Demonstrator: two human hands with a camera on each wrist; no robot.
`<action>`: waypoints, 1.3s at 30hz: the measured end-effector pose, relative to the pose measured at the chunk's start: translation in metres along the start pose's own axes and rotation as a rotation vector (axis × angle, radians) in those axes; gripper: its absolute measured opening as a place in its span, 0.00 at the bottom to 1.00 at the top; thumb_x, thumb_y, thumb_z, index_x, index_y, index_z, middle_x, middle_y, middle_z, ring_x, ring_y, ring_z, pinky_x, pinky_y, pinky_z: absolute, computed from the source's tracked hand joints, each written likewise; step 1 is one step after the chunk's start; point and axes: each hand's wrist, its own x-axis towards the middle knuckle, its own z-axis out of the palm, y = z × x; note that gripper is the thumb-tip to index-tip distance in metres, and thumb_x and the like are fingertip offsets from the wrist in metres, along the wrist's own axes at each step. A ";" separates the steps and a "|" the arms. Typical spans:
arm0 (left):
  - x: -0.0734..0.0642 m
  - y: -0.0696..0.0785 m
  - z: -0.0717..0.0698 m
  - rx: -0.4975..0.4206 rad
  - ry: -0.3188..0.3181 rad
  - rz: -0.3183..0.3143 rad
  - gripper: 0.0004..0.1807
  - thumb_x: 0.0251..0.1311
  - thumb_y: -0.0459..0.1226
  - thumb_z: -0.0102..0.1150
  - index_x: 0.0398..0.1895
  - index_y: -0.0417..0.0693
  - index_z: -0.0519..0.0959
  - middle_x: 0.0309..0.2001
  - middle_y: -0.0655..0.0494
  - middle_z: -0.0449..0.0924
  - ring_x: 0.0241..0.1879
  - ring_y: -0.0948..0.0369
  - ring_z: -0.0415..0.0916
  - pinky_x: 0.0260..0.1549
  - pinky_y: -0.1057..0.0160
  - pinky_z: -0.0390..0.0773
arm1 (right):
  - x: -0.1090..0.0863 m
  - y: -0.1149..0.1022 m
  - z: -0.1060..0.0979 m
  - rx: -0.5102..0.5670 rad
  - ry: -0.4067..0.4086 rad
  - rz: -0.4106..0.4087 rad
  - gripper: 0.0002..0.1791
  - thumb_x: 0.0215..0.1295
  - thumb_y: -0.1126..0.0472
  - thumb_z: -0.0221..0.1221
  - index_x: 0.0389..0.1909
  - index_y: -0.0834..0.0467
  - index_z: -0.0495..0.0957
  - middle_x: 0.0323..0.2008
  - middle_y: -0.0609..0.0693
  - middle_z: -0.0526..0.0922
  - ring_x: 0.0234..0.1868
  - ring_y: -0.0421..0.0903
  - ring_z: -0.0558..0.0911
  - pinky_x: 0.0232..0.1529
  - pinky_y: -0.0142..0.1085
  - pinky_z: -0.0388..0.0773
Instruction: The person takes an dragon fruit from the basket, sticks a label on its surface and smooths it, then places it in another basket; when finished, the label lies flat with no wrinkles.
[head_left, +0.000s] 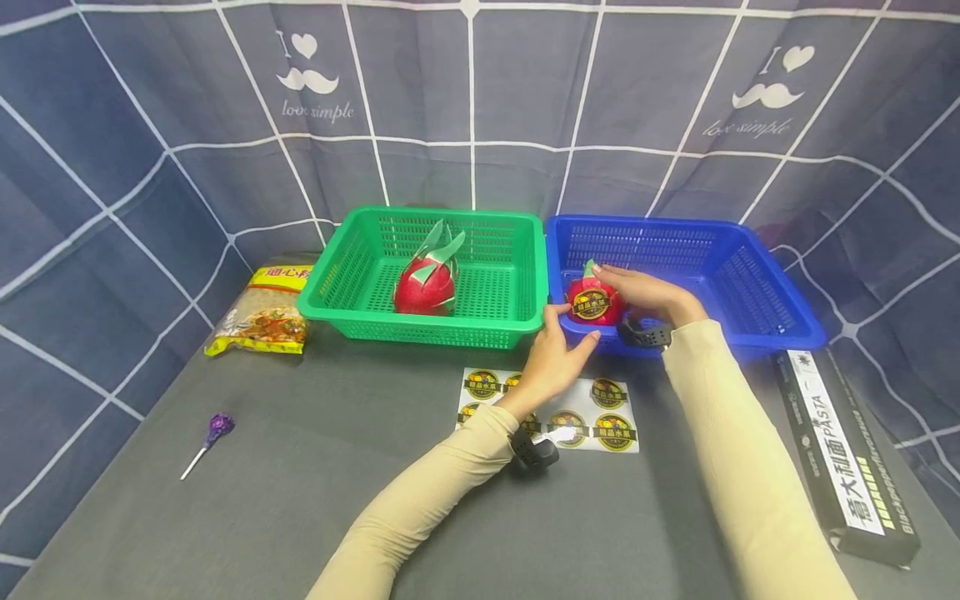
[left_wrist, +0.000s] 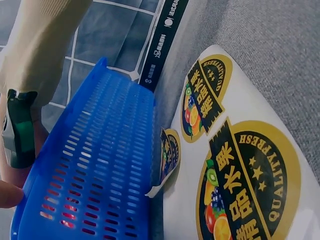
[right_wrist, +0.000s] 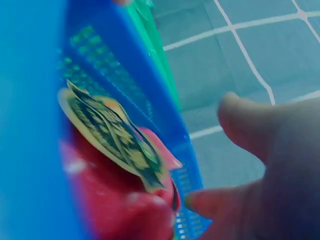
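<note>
Your right hand's (head_left: 645,292) fingers lie nearly straight, reaching leftward, thumb well apart; they aren't closed round anything. The fruit (head_left: 617,310) is just beneath and left of those fingertips, its sticker (head_left: 592,305) facing you; whether they touch it, you can't tell. Around them is the blue basket (head_left: 765,287), the fruit in its near left corner. Your right forearm comes in from the lower right, the wrist at the near rim.

Your left hand (head_left: 553,358) has thumb and forefinger spread at that same corner, touching the rim; how firmly they hold it, you can't tell. The left forearm slants up from the lower left over the sticker sheet (head_left: 577,398), just nearer you than those fingers. Left of them, the green basket (head_left: 480,322) holds another fruit (head_left: 423,290).
</note>
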 end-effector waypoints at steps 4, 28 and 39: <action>0.000 -0.002 0.001 0.013 0.002 -0.005 0.31 0.57 0.52 0.53 0.60 0.55 0.55 0.51 0.44 0.75 0.50 0.51 0.75 0.46 0.56 0.73 | -0.004 -0.004 0.009 -0.097 0.057 0.009 0.45 0.65 0.33 0.28 0.69 0.60 0.26 0.70 0.64 0.33 0.68 0.67 0.43 0.63 0.61 0.49; -0.029 0.002 -0.032 0.038 -0.249 0.081 0.41 0.58 0.50 0.53 0.71 0.52 0.46 0.62 0.45 0.65 0.49 0.53 0.77 0.44 0.60 0.77 | -0.031 -0.028 0.041 -0.234 0.375 -0.114 0.42 0.66 0.37 0.38 0.68 0.65 0.48 0.60 0.70 0.63 0.62 0.65 0.64 0.60 0.56 0.61; -0.057 -0.024 -0.061 0.068 -0.140 0.266 0.28 0.57 0.41 0.56 0.61 0.48 0.62 0.52 0.46 0.74 0.52 0.54 0.74 0.48 0.57 0.74 | -0.049 -0.043 0.069 -0.168 0.575 -0.258 0.33 0.65 0.41 0.44 0.61 0.61 0.64 0.61 0.64 0.66 0.64 0.62 0.60 0.61 0.57 0.55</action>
